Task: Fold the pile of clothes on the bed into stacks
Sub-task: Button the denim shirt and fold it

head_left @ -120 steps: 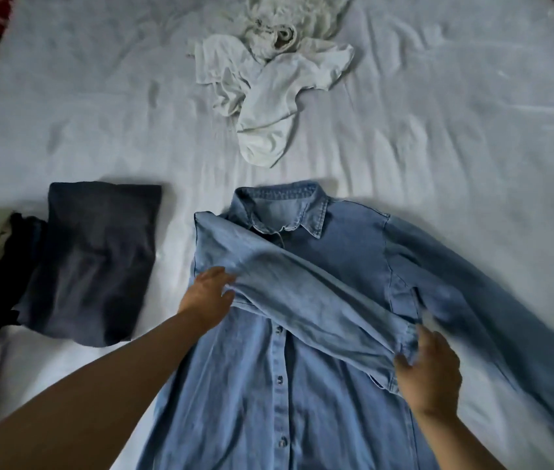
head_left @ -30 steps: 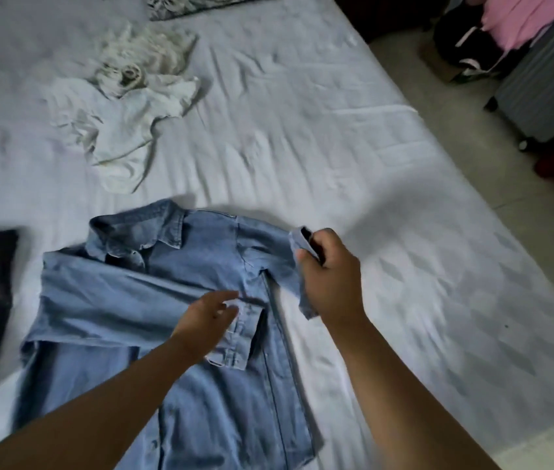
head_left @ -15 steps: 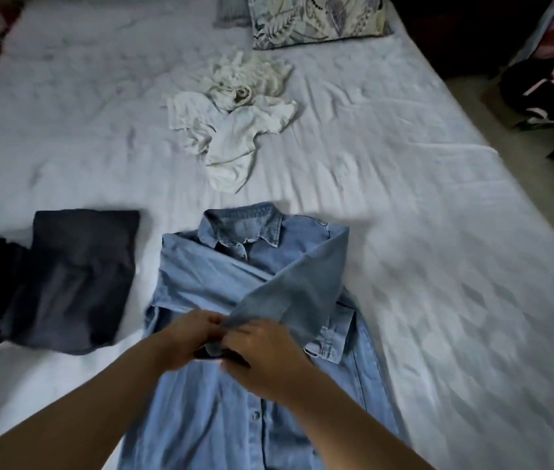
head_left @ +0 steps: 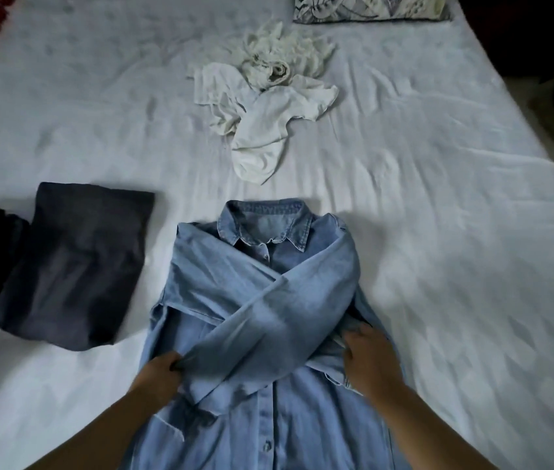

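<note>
Denim first: the long-sleeved light blue denim shirt (head_left: 269, 334) lies face up, collar away from the person, near the front edge of the pale blue bed sheet (head_left: 438, 198), both sleeves crossed over the chest. Left hand (head_left: 158, 371) pinches the end of the top sleeve, fingers curled on the fabric. Right hand (head_left: 369, 359) rests on the other cuff, fingers loosely bent, looks like pressing rather than gripping. I'd pull that top sleeve taut and flatten the X before folding the hem up. 1 folded dark navy garment (head_left: 75, 276) sits left; 1 crumpled white clothes heap (head_left: 262, 106) waits further up.
</note>
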`<state>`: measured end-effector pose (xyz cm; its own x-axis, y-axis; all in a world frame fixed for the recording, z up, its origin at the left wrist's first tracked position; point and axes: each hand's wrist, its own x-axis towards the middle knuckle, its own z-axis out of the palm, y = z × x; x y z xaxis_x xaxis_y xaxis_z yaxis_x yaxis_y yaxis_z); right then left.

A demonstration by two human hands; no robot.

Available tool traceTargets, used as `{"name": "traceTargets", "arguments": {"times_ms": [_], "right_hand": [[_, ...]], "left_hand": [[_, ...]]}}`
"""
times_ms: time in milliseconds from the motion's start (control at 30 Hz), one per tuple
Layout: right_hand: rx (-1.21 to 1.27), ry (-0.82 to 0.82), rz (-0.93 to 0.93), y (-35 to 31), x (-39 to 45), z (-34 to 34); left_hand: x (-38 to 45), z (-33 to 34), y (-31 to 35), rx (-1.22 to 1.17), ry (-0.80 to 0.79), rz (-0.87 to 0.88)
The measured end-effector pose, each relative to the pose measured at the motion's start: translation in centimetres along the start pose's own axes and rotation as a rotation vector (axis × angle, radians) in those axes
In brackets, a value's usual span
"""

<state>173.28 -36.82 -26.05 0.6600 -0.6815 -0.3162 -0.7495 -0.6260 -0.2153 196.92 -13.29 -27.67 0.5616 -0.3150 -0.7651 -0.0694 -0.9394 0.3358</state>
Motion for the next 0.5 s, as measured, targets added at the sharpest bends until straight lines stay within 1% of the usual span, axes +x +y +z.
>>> {"name": "traceTargets", "arguments": {"times_ms": [33, 67, 133, 200, 267, 333, 400, 467, 500], "right_hand": [[-0.086, -0.039, 0.071, 0.6, 0.9, 0.6], [-0.155, -0.112, 0.144, 1.0, 1.5, 1.0], [-0.160, -0.146, 0.204, 2.4, 2.8, 2.1], [-0.204, -0.130, 0.190, 3.0, 4.2, 2.5], [-0.261, -0.169, 0.139, 4.0, 5.5, 3.1], [-0.313, -0.108, 0.024, 5.4, 6.2, 3.7], [-0.286, -0.079, 0.017, 7.2, 6.1, 4.2], [-0.274, -0.082, 0.125, 9.0, 5.4, 4.1], [-0.206, -0.140, 0.272, 10.0, 5.2, 4.1]], "left_hand": [[0.7, 0.4, -0.3, 0.000, 0.020, -0.006], [1.0, 0.6, -0.4, -0.005, 0.039, -0.004], [1.7, 0.9, -0.4, -0.020, 0.064, 0.001], [2.2, 1.1, -0.1, 0.046, 0.083, -0.008], [2.8, 1.4, 0.0, 0.071, 0.114, -0.043], [3.2, 1.6, 0.0, 0.074, 0.131, -0.084], [3.7, 2.0, -0.1, 0.086, 0.145, -0.151], [4.0, 2.2, -0.2, 0.085, 0.144, -0.216], [4.1, 2.2, -0.3, 0.090, 0.137, -0.249]]}}
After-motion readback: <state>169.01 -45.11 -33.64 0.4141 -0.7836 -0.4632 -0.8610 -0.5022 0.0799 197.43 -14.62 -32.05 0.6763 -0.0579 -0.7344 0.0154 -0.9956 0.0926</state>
